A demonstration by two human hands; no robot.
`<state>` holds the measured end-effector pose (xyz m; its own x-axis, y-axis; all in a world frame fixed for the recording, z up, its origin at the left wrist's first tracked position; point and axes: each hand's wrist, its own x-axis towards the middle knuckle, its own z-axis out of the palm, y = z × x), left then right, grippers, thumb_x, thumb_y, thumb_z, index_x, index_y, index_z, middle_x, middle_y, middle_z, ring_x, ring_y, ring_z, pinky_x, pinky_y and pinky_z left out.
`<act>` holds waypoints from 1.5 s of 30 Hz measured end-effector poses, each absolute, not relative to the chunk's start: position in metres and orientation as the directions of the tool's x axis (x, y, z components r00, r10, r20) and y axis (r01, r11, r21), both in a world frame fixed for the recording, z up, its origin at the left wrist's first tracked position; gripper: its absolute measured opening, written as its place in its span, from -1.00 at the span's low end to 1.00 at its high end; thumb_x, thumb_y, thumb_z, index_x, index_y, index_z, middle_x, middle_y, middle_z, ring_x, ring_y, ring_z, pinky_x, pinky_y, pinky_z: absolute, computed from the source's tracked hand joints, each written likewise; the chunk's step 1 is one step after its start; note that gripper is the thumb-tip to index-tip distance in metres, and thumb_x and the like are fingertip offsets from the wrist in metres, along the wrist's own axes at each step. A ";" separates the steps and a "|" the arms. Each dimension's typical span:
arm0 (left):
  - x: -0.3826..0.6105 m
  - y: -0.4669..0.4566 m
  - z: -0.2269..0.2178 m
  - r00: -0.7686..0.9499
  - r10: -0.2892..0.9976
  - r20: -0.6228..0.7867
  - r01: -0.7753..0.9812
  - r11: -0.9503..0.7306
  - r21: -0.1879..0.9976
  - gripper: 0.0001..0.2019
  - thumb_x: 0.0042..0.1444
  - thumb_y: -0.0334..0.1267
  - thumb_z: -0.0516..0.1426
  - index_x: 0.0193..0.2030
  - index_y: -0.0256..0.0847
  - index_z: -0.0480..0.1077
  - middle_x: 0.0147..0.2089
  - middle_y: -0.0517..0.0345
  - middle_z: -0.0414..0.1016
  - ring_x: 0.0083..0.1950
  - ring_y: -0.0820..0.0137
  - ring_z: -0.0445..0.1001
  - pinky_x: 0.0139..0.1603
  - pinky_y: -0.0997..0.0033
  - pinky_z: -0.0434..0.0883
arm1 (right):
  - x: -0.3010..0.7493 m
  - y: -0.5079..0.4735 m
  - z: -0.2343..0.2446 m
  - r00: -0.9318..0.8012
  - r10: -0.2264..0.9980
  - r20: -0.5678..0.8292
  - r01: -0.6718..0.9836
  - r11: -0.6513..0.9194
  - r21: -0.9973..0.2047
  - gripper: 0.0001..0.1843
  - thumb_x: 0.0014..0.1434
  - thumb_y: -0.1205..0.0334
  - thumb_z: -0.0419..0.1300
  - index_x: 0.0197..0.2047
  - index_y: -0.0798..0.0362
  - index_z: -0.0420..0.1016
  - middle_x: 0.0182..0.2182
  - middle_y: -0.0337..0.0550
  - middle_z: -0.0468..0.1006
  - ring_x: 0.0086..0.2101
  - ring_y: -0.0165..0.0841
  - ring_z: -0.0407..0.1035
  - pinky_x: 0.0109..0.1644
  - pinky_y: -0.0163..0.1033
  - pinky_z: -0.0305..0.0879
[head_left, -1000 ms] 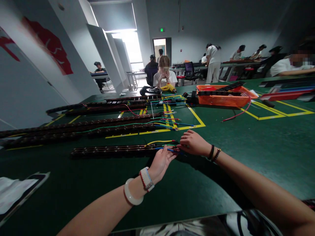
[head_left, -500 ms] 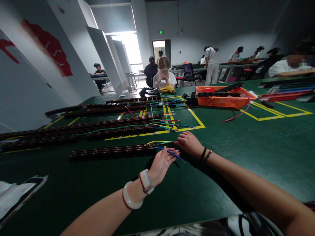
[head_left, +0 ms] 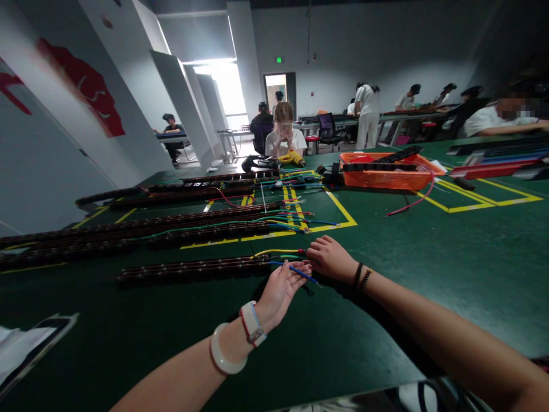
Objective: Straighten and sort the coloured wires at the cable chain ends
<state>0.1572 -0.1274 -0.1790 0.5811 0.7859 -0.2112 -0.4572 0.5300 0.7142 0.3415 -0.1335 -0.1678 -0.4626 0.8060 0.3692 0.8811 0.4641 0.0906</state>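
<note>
My left hand lies palm up at the right end of a short black cable chain, and a blue wire runs across its fingertips. My right hand is just to the right, palm down, with its fingers curled near the red tip of a yellow wire that comes out of the same chain. A green wire lies between the two. Whether the right hand's fingers pinch a wire I cannot make out.
Longer black cable chains with coloured wires lie across the green table behind, inside yellow tape lines. An orange tray stands at the back right. A yellow tool and a seated person are beyond. Paper lies at the near left.
My right hand drew back from the blue wire and shifted slightly left toward the yellow wire's tip. The blue wire now rests on my left fingertips. The view dropped a little.
</note>
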 end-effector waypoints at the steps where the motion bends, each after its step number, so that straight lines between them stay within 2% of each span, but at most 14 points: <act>1: 0.157 -0.128 -0.178 0.578 0.787 -0.214 -0.457 0.530 0.715 -0.77 0.22 -0.25 0.01 -0.25 -0.37 0.40 -0.18 -0.15 0.52 -0.09 0.27 0.50 0.15 0.13 0.28 | 0.342 -0.136 -0.166 -0.450 0.807 0.383 0.884 0.462 0.065 -0.75 0.25 0.16 0.02 -0.38 0.08 0.41 -0.43 -0.15 0.44 -0.37 -0.36 0.22 -0.19 -0.22 -0.02; 5: 0.157 -0.129 -0.176 0.573 0.788 -0.227 -0.446 0.532 0.720 -0.77 0.23 -0.25 -0.01 -0.24 -0.36 0.41 -0.17 -0.11 0.52 -0.09 0.29 0.49 0.12 0.17 0.30 | 0.342 -0.147 -0.154 -0.440 0.796 0.416 0.873 0.488 -0.010 -0.59 0.29 0.08 -0.07 -0.48 0.07 0.39 -0.51 -0.17 0.41 -0.40 -0.38 0.20 -0.21 -0.22 -0.02; 10: 0.157 -0.129 -0.177 0.536 0.804 -0.258 -0.438 0.526 0.729 -0.82 0.22 -0.28 0.02 -0.24 -0.34 0.39 -0.18 -0.08 0.50 -0.12 0.31 0.49 0.04 0.23 0.36 | 0.334 -0.154 -0.154 -0.555 0.751 0.358 0.809 0.588 0.021 -0.63 0.23 -0.03 0.01 -0.41 0.02 0.46 -0.55 -0.19 0.45 -0.44 -0.38 0.18 -0.23 -0.19 -0.06; 15: 0.157 -0.128 -0.178 0.543 0.798 -0.262 -0.445 0.538 0.716 -0.78 0.24 -0.22 -0.01 -0.23 -0.32 0.38 -0.10 -0.12 0.49 -0.03 0.28 0.46 0.08 0.22 0.34 | 0.329 -0.151 -0.161 -0.584 0.749 0.313 0.793 0.608 0.026 -0.70 0.26 0.11 0.01 -0.40 0.04 0.45 -0.49 -0.19 0.50 -0.43 -0.40 0.23 -0.22 -0.21 -0.04; 18: 0.157 -0.130 -0.176 0.552 0.790 -0.265 -0.425 0.541 0.726 -0.74 0.26 -0.19 -0.05 -0.20 -0.33 0.36 -0.08 -0.16 0.48 -0.01 0.27 0.46 0.09 0.21 0.33 | 0.331 -0.149 -0.159 -0.563 0.758 0.328 0.817 0.571 0.083 -0.72 0.27 0.17 0.00 -0.41 0.06 0.42 -0.49 -0.19 0.48 -0.43 -0.39 0.22 -0.23 -0.21 -0.04; 21: 0.157 -0.132 -0.174 0.598 0.753 -0.274 -0.325 0.541 0.776 -0.73 0.27 -0.19 -0.07 -0.17 -0.37 0.32 -0.15 -0.20 0.50 -0.08 0.25 0.50 0.03 0.20 0.37 | 0.333 -0.147 -0.157 -0.592 0.739 0.321 0.805 0.564 0.184 -0.71 0.27 0.22 0.00 -0.45 0.08 0.38 -0.49 -0.19 0.44 -0.43 -0.38 0.19 -0.25 -0.21 -0.05; 24: 0.158 -0.134 -0.172 0.621 0.713 -0.326 -0.163 0.524 0.836 -0.78 0.26 -0.20 -0.09 -0.17 -0.33 0.22 -0.32 -0.13 0.53 -0.28 0.26 0.55 -0.13 0.18 0.43 | 0.336 -0.145 -0.158 -0.685 0.676 0.271 0.728 0.629 0.272 -0.71 0.29 0.24 -0.02 -0.44 0.08 0.36 -0.47 -0.20 0.43 -0.42 -0.38 0.18 -0.27 -0.20 -0.05; 26: 0.158 -0.134 -0.171 0.628 0.693 -0.353 -0.071 0.503 0.861 -0.80 0.26 -0.19 -0.11 -0.17 -0.30 0.16 -0.40 -0.09 0.52 -0.38 0.27 0.55 -0.23 0.21 0.44 | 0.338 -0.143 -0.160 -0.723 0.642 0.253 0.690 0.658 0.303 -0.71 0.31 0.23 -0.04 -0.41 0.07 0.37 -0.46 -0.21 0.43 -0.41 -0.38 0.18 -0.28 -0.21 -0.05; 30: 0.157 -0.137 -0.169 0.641 0.691 -0.334 -0.006 0.439 0.898 -0.82 0.25 -0.15 -0.12 -0.22 -0.23 0.10 -0.46 -0.03 0.52 -0.42 0.28 0.55 -0.37 0.29 0.44 | 0.341 -0.138 -0.163 -0.736 0.624 0.263 0.676 0.654 0.340 -0.73 0.33 0.22 -0.05 -0.32 0.08 0.40 -0.42 -0.20 0.43 -0.40 -0.38 0.19 -0.29 -0.21 -0.03; 36: 0.155 -0.144 -0.166 0.744 0.602 -0.291 0.128 0.299 0.946 -0.72 0.20 -0.02 -0.06 -0.34 -0.21 0.12 -0.49 0.04 0.51 -0.50 0.34 0.52 -0.49 0.41 0.40 | 0.343 -0.133 -0.166 -0.764 0.603 0.228 0.643 0.682 0.349 -0.73 0.32 0.26 -0.04 -0.35 0.07 0.41 -0.37 -0.19 0.44 -0.36 -0.36 0.20 -0.27 -0.20 -0.01; 41: 0.155 -0.144 -0.169 0.771 0.579 -0.265 0.139 0.254 0.957 -0.69 0.15 0.02 -0.02 -0.35 -0.22 0.13 -0.47 0.03 0.52 -0.49 0.34 0.52 -0.51 0.40 0.40 | 0.340 -0.134 -0.167 -0.763 0.614 0.205 0.644 0.688 0.335 -0.75 0.30 0.27 -0.03 -0.37 0.06 0.37 -0.42 -0.20 0.41 -0.38 -0.36 0.19 -0.26 -0.20 -0.02; 45: 0.155 -0.143 -0.172 0.782 0.570 -0.254 0.119 0.263 0.957 -0.69 0.14 0.02 -0.02 -0.32 -0.22 0.14 -0.48 0.05 0.51 -0.50 0.34 0.52 -0.51 0.39 0.41 | 0.341 -0.138 -0.165 -0.707 0.655 0.268 0.708 0.651 0.275 -0.69 0.30 0.15 -0.03 -0.41 0.08 0.35 -0.47 -0.19 0.39 -0.42 -0.38 0.17 -0.25 -0.21 0.00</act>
<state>0.1553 -0.1427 -0.1722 0.7815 0.5699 -0.2538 0.1194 0.2627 0.9575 0.3411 -0.1375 -0.1647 -0.7065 0.6548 0.2684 0.7076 0.6507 0.2754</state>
